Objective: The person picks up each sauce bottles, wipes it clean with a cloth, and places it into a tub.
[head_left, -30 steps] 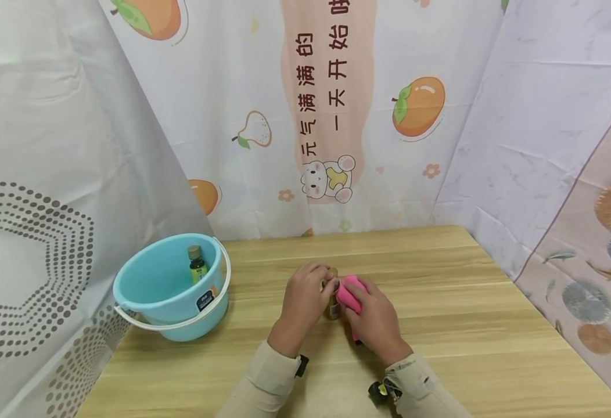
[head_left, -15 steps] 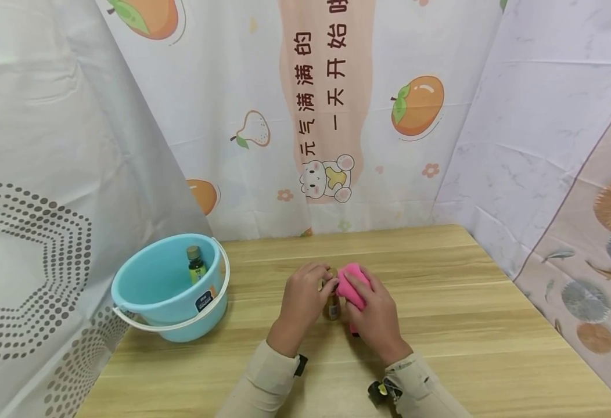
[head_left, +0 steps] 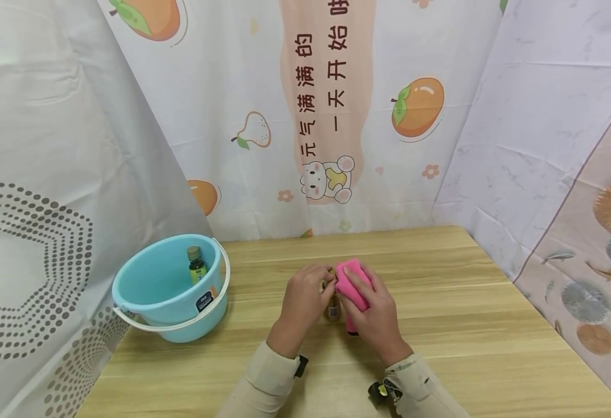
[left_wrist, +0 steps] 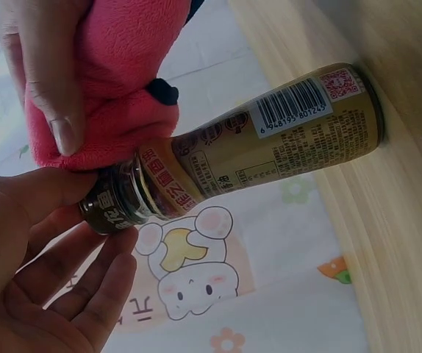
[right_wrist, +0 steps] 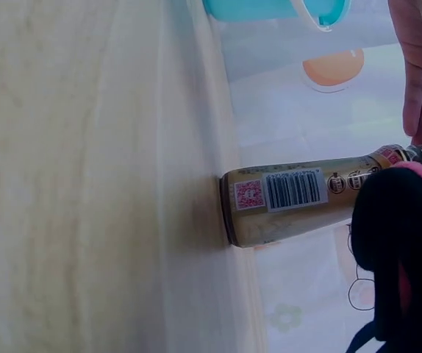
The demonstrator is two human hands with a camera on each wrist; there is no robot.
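Note:
A brown-gold bottle with a printed label and barcode stands upright on the table between the hands. Its dark cap is pinched between the thumb and fingers of my left hand. Folded in my right hand is a pink plush cloth with black edging, which lies against the bottle's neck and cap. In the right wrist view the bottle's lower body shows plainly, while the black edging covers part of its upper end.
At the left of the wooden table stands a light blue bucket with a white handle. Inside it is a dark bottle with a yellow-green label. Printed curtains hang behind and at both sides.
The pink cloth in my right hand has shifted slightly up and away, and its hanging end has moved a little left. My left hand keeps its place at the bottle's cap.

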